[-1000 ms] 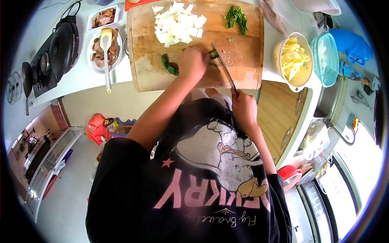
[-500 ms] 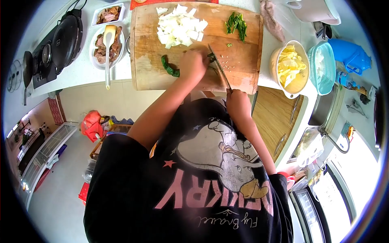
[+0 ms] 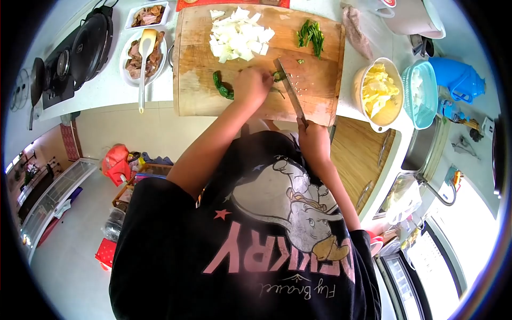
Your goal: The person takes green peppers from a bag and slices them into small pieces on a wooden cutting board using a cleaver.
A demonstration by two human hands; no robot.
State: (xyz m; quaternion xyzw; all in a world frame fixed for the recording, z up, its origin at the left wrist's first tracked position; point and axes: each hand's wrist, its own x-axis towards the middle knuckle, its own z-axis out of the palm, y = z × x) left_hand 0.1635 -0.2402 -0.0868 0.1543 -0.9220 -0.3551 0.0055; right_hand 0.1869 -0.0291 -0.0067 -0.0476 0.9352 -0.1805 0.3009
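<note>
My right hand (image 3: pixel 313 143) is wrapped round the handle of a kitchen knife (image 3: pixel 290 90), whose blade points away from me over the wooden cutting board (image 3: pixel 192 58). Just left of the blade, the curled fingers of my left hand (image 3: pixel 253 86) press on a green pepper (image 3: pixel 277 77), partly hidden by them. Another green pepper (image 3: pixel 222 85) lies to the left of that hand. Chopped white vegetable pieces (image 3: pixel 241 36) are heaped at the back of the board, and cut green pepper strips (image 3: pixel 311 37) sit at its back right. Small pale seeds are scattered right of the knife.
Left of the board stand a dish of meat (image 3: pixel 144 58) with a spatula (image 3: pixel 143 69) across it and a smaller meat tray (image 3: pixel 148 16). To the right are a bowl of yellow pieces (image 3: pixel 380 90), a teal basket (image 3: pixel 419 93) and a cloth (image 3: pixel 357 32).
The knife blade has turned slightly more upright in view and sits a little left. My left hand stays by the pepper, with its fingers slightly shifted. The whole view has shifted a little.
</note>
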